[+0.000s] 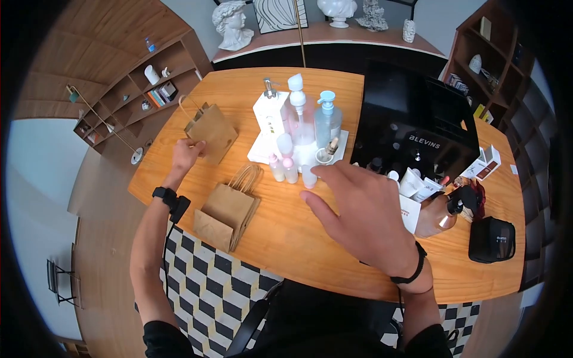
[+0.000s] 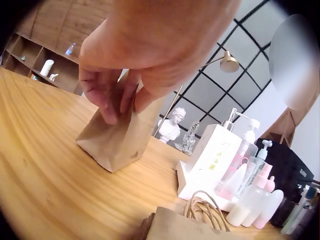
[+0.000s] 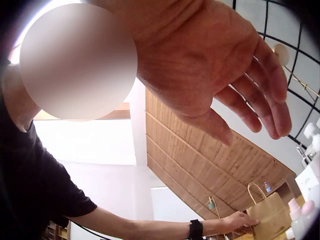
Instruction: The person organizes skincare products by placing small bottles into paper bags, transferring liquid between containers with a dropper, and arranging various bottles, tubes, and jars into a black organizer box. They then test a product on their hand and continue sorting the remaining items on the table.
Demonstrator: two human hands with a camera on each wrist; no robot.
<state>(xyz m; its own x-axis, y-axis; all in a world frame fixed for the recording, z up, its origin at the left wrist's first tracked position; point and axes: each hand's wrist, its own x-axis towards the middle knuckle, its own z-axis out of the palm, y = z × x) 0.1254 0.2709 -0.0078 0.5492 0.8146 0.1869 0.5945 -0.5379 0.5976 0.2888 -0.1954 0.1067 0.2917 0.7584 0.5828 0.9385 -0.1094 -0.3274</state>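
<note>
On the pale wooden table (image 1: pixel 280 238), at the left: an upright brown paper bag (image 1: pixel 212 132), pinched by the left hand (image 1: pixel 188 154). Nearer the right hand (image 1: pixel 367 218), wide-fingered: a small whitish pink-ended bottle (image 1: pixel 308 177), long axis vertical, just left of the index fingertip, contact unclear.

Plain brown paper bag (image 1: pixel 216 134), wood-grained orange table (image 1: pixel 280 238), pale blue pump bottle (image 1: pixel 327 125), white-lettered black box (image 1: pixel 397 107), rug (image 1: pixel 206 262) I see in black-and-white diamonds.
</note>
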